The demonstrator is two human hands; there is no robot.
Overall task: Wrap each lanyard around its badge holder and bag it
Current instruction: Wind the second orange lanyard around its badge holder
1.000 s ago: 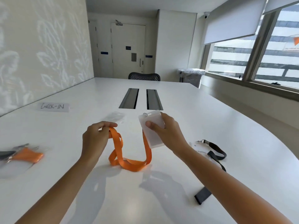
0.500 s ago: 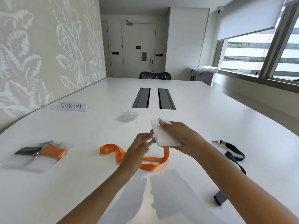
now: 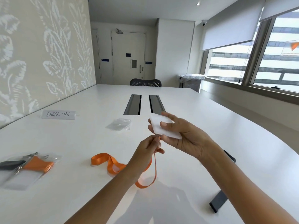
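White conference table (image 3: 202, 113) with two cable troughs (image 3: 132, 104), mesh chair (image 3: 145, 82) at far end. Leaf-patterned wall (image 3: 40, 54) left; daylit windows (image 3: 229, 62) with roller blinds (image 3: 226, 29) right.

The white table (image 3: 194, 110) carried a "CHECK-IN" sign (image 3: 58, 114) far left, an empty clear bag (image 3: 119, 124) beside two cable slots (image 3: 132, 104), filled bags (image 3: 24, 168) near left, loops of an orange lanyard (image 3: 111, 164) at centre, and a black lanyard (image 3: 218, 203) near right.

A frosted white badge holder (image 3: 161, 129) sits tilted in the right hand (image 3: 186, 139) above the bench (image 3: 210, 123). Its orange lanyard (image 3: 98, 156), pinched by the left hand (image 3: 145, 152), trails down into loops on the bench. An empty clear bag (image 3: 119, 124) lies beyond; filled bags (image 3: 29, 168) lie left.
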